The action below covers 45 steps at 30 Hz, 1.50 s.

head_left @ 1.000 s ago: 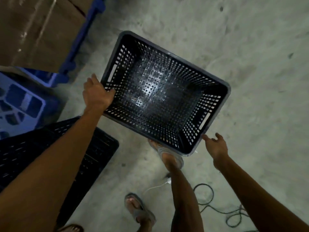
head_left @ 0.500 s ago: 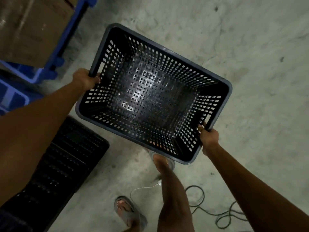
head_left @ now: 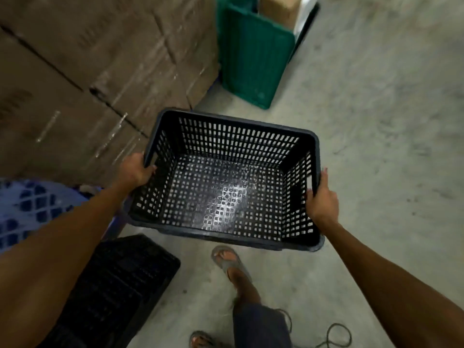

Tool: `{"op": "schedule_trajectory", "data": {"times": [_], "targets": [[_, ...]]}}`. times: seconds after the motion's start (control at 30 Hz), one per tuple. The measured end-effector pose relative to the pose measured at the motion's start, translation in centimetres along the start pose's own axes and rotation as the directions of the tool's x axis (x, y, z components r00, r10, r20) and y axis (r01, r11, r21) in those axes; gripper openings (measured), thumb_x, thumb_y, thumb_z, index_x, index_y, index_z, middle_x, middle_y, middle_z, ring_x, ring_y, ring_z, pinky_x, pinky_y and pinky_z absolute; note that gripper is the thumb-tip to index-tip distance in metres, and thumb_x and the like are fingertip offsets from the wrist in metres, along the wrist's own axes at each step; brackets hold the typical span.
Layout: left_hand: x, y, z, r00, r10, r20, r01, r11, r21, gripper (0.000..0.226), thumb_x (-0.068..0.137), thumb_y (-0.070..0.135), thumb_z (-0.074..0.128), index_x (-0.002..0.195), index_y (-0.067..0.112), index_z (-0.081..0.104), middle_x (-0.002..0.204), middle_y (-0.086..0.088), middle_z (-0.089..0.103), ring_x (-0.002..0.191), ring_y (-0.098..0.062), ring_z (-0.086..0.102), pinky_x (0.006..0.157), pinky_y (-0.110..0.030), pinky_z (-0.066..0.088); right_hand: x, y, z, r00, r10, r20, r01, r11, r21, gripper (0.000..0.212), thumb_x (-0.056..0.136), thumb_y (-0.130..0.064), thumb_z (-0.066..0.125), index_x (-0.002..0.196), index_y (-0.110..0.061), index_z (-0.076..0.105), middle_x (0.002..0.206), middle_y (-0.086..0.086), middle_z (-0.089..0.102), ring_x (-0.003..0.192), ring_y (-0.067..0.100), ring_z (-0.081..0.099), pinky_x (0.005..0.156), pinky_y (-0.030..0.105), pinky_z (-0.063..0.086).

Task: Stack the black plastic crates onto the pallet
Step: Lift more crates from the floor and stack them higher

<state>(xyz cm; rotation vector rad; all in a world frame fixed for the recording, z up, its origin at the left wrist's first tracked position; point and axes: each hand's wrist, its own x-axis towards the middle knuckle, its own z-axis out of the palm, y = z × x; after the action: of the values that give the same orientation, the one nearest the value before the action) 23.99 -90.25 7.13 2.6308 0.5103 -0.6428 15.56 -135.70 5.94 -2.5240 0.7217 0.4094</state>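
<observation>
I'm holding the black crate off the floor, left hand and right hand curled round its end rims, blue pallet just left, so I reckon it's not yet stacked, and a second black crate lies near-left.

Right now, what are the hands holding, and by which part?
The crate, by its two short ends: the left hand grips the left rim, the right hand the right rim.

Taped cardboard boxes are stacked at upper left. Just beside them a green plastic crate stands on the concrete floor. A dark cable loops at lower right.
</observation>
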Motion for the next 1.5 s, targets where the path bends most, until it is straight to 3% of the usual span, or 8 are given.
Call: {"op": "schedule_trajectory", "data": {"times": [0.07, 0.17, 0.4, 0.73, 0.9, 1.03, 1.2, 1.5], "targets": [[-2.8, 1.9, -5.9, 0.989, 0.126, -0.073, -0.122, 0.991, 0.062, 0.071, 0.090, 0.017, 0.064, 0.150, -0.001, 0.031, 0.116, -0.034, 0.065, 0.106, -0.050, 0.063, 0.087, -0.050, 0.052, -1.5, -2.8, -6.1, 0.992, -0.122, -0.020, 0.121, 0.992, -0.021, 0.075, 0.099, -0.024, 0.043, 0.157, -0.036, -0.004, 0.090, 0.028, 0.065, 0.082, 0.045, 0.063, 0.074, 0.046, 0.051], [-5.6, 3.9, -12.9, 0.970, 0.209, -0.125, -0.199, 0.976, 0.088, 0.089, 0.094, 0.022, 0.058, 0.157, 0.012, -0.004, 0.128, -0.031, 0.060, 0.113, -0.049, 0.059, 0.091, -0.050, 0.049, -2.5, -6.6, -12.8, 0.969, -0.241, -0.045, 0.239, 0.969, -0.056, 0.075, 0.098, -0.021, 0.044, 0.157, -0.037, 0.000, 0.092, 0.026, 0.066, 0.080, 0.041, 0.062, 0.070, 0.039, 0.045], [-17.7, 6.0, -29.7, 0.881, 0.257, -0.397, -0.253, 0.965, 0.064, 0.077, 0.094, 0.026, 0.056, 0.156, 0.035, 0.012, 0.137, -0.026, 0.057, 0.123, -0.045, 0.055, 0.101, -0.047, 0.047, -10.6, -16.4, -30.3, 0.888, -0.410, -0.209, 0.391, 0.911, -0.130, 0.075, 0.097, -0.021, 0.050, 0.157, -0.037, 0.009, 0.119, 0.027, 0.065, 0.105, 0.042, 0.062, 0.088, 0.043, 0.051], [-38.4, 2.7, -46.1, 0.609, 0.328, -0.723, -0.344, 0.930, 0.132, 0.070, 0.091, 0.020, 0.058, 0.154, 0.024, 0.029, 0.133, -0.023, 0.062, 0.124, -0.040, 0.056, 0.100, -0.041, 0.046, -29.7, -23.1, -47.0, 0.657, -0.600, -0.456, 0.540, 0.797, -0.271, 0.062, 0.095, -0.018, 0.051, 0.153, -0.020, 0.030, 0.129, 0.028, 0.060, 0.117, 0.043, 0.057, 0.091, 0.042, 0.048], [-48.9, -0.7, -51.3, 0.420, 0.310, -0.853, -0.369, 0.917, 0.151, 0.065, 0.090, 0.022, 0.059, 0.151, 0.027, 0.037, 0.133, -0.023, 0.061, 0.124, -0.041, 0.056, 0.105, -0.045, 0.047, -39.7, -24.1, -51.2, 0.488, -0.629, -0.605, 0.637, 0.731, -0.247, 0.068, 0.091, -0.016, 0.050, 0.154, -0.025, 0.027, 0.130, 0.033, 0.058, 0.118, 0.046, 0.056, 0.097, 0.045, 0.048], [-56.2, -3.9, -54.6, 0.282, 0.288, -0.915, -0.374, 0.912, 0.171, 0.056, 0.090, 0.023, 0.058, 0.144, 0.026, 0.045, 0.122, -0.024, 0.066, 0.111, -0.044, 0.062, 0.092, -0.047, 0.051, -45.6, -26.2, -52.6, 0.388, -0.624, -0.679, 0.689, 0.685, -0.236, 0.068, 0.094, -0.018, 0.050, 0.156, -0.024, 0.023, 0.131, 0.031, 0.058, 0.121, 0.045, 0.056, 0.101, 0.046, 0.044], [-64.5, -9.8, -57.2, 0.187, 0.190, -0.964, -0.295, 0.947, 0.129, 0.063, 0.091, 0.017, 0.058, 0.150, 0.027, 0.038, 0.127, -0.027, 0.064, 0.119, -0.046, 0.057, 0.099, -0.046, 0.047, -52.1, -30.2, -52.8, 0.280, -0.663, -0.694, 0.786, 0.574, -0.230, 0.065, 0.094, -0.017, 0.051, 0.154, -0.026, 0.027, 0.127, 0.031, 0.060, 0.117, 0.047, 0.057, 0.098, 0.048, 0.046], [-82.3, -26.5, -55.3, 0.049, -0.076, -0.996, 0.064, 0.995, -0.073, 0.058, 0.088, 0.021, 0.058, 0.145, 0.025, 0.046, 0.124, -0.025, 0.065, 0.115, -0.045, 0.059, 0.098, -0.045, 0.048, -65.2, -42.0, -45.9, 0.021, -0.832, -0.554, 0.974, 0.142, -0.176, 0.054, 0.088, -0.007, 0.054, 0.141, -0.019, 0.049, 0.116, 0.028, 0.065, 0.106, 0.042, 0.062, 0.092, 0.043, 0.049]]}}
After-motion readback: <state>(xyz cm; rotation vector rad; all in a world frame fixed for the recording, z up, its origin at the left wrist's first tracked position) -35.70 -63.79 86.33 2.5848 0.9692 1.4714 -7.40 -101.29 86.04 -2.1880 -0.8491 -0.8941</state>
